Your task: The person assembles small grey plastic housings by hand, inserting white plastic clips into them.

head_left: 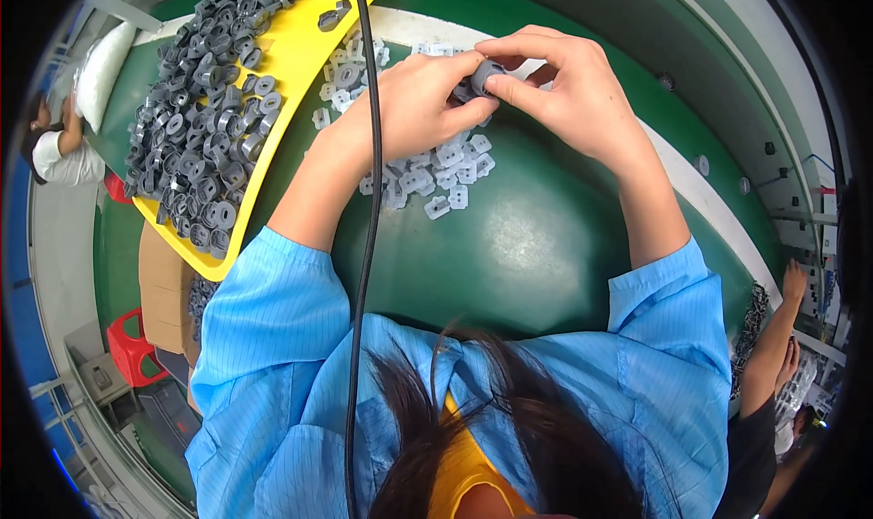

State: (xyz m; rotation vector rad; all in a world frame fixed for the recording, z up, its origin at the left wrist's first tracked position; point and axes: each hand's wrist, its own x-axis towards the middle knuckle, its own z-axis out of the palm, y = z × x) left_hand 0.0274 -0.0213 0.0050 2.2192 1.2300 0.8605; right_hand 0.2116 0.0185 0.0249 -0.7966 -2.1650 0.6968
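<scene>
My left hand (420,105) and my right hand (568,87) meet over the green table (536,237), both pinching one small dark grey ring-shaped part (484,75) between fingertips. Under and around my hands lies a loose heap of small white plastic clips (436,169). A yellow tray (291,60) at the upper left holds several dark grey ring parts (205,128) like the one held.
A black cable (368,246) hangs down across the view over my left forearm. A cardboard box (164,292) and a red crate (132,348) sit at the lower left. Another person's arm (773,342) shows at the right, and a person in white (64,155) at far left.
</scene>
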